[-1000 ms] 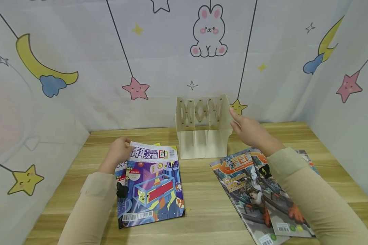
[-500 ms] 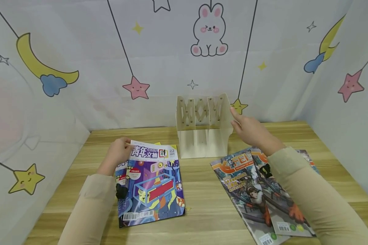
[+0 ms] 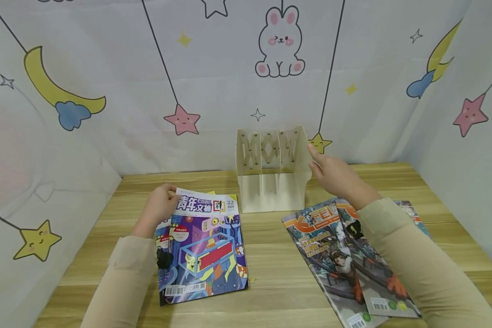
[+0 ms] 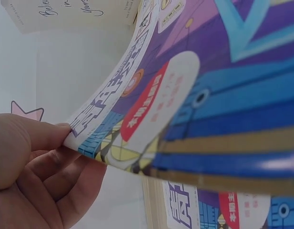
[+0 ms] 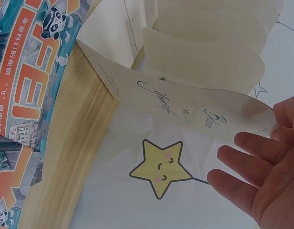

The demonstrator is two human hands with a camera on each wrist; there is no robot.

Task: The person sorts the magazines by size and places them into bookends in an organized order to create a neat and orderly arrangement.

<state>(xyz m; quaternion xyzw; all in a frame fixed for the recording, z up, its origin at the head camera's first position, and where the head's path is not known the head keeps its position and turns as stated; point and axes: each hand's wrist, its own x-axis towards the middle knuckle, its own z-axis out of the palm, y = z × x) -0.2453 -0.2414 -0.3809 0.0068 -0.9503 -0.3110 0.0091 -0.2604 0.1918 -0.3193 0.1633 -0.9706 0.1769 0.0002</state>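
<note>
My left hand point(image 3: 160, 207) pinches the upper left corner of a purple youth magazine point(image 3: 207, 248), thumb on the cover and fingers curled beneath. In the left wrist view the magazine point(image 4: 223, 109) bends up from that corner, over a second copy point(image 4: 182, 202). A cream expandable magazine rack point(image 3: 270, 193) with several upright dividers stands by the back wall. My right hand point(image 3: 338, 177) is at the rack's right side panel. In the right wrist view, thumb and index finger pinch the end of that panel point(image 5: 185, 102), while the other fingers extend outside it.
Grey and orange comic magazines point(image 3: 324, 255) lie overlapping at the right, partly under my right forearm. Fabric walls point(image 3: 213, 59) with cartoon prints enclose the wooden table point(image 3: 270, 264). A black wrist item point(image 3: 164, 258) shows beside my left sleeve.
</note>
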